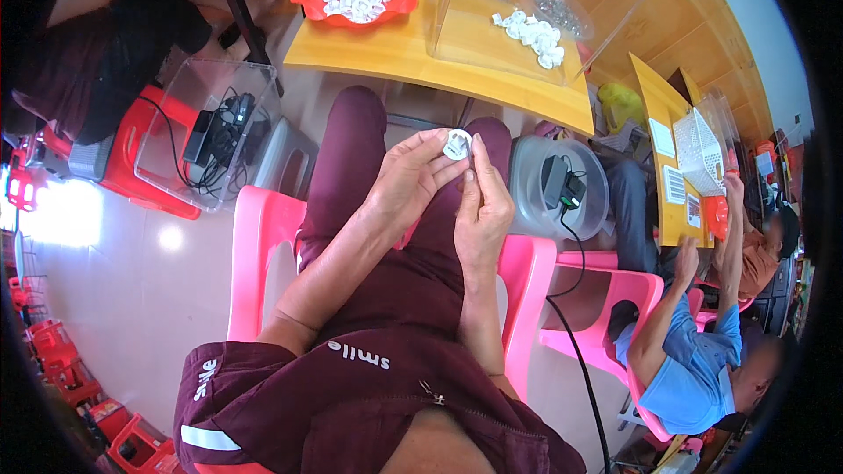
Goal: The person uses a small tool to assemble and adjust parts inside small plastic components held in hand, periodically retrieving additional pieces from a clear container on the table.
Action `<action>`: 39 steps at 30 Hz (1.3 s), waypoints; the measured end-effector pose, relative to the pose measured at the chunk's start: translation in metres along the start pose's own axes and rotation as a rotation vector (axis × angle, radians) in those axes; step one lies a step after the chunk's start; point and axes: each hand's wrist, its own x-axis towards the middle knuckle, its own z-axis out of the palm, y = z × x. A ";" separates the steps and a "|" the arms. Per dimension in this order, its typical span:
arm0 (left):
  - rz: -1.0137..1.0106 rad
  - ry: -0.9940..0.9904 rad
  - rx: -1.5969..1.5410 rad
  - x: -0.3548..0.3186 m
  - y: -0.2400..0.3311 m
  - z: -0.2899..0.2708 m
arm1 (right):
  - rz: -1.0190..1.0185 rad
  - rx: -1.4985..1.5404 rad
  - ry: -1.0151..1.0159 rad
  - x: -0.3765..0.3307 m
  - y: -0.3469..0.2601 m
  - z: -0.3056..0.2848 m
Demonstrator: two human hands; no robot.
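Between my two hands, above my lap, is a small round white plastic piece (457,145) with a raised shape in its middle. My left hand (411,162) pinches its left edge between the fingers. On the other side, my right hand (483,189) has its fingertips closed against the right edge. Similar white pieces (358,0) fill a red scalloped bowl (307,2) on the wooden table. A second heap of white pieces (531,35) lies in a clear plastic box (439,35), near small shiny metal parts (558,7).
The wooden table's edge (386,66) is just beyond my knees. Clear bins with black adapters and cables stand left (206,136) and right (559,184) of my pink chair (255,237). A black cable (580,342) runs on the right. People sit nearby; one wears a blue shirt (685,386).
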 end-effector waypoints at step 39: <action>0.005 -0.010 0.075 -0.007 0.005 0.007 | -0.083 -0.167 -0.193 0.009 -0.010 -0.021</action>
